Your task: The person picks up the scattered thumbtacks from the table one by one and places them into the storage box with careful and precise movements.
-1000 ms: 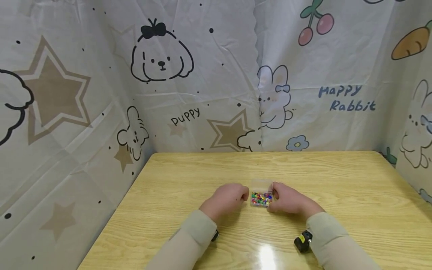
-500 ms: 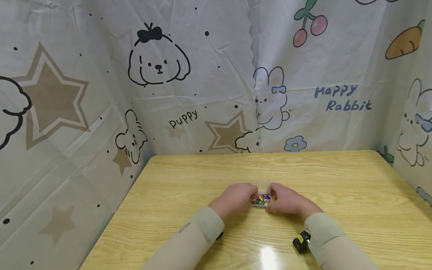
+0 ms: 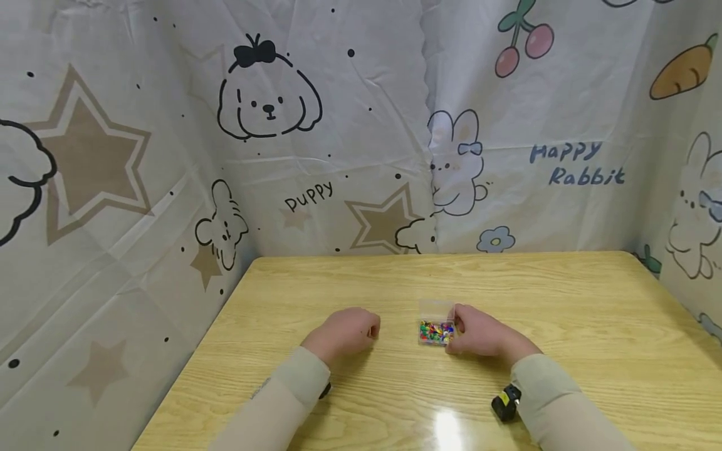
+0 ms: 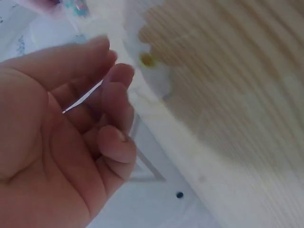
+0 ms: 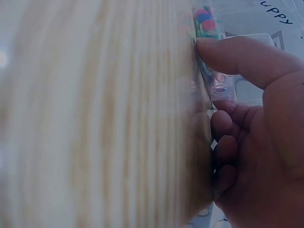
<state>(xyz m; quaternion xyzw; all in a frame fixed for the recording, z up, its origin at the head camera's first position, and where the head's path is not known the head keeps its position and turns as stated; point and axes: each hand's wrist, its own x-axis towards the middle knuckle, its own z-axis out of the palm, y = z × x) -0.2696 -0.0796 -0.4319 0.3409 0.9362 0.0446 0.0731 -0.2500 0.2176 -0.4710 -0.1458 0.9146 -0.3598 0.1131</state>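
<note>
A small clear plastic box (image 3: 436, 344) with its lid raised stands on the table, full of small, brightly coloured, round-headed pieces (image 3: 434, 330). My right hand (image 3: 482, 332) holds the box by its right side, the thumb at the front and the fingers behind. To the left, apart from the box, is my left hand (image 3: 346, 330), low over the table. In the left wrist view its fingers (image 4: 116, 145) curl loosely with nothing between them. A small blurred yellow piece (image 4: 147, 60) shows just beyond the fingertips, close over or on the tabletop.
The wood-grain table (image 3: 316, 282) reaches back to a printed cloth curtain (image 3: 361, 144), which also runs along the left and right sides. A black camera (image 3: 506, 403) sits at the right wrist.
My left hand first moved right to the box's left edge, then drew back left, away from it. My right hand has stayed at the box.
</note>
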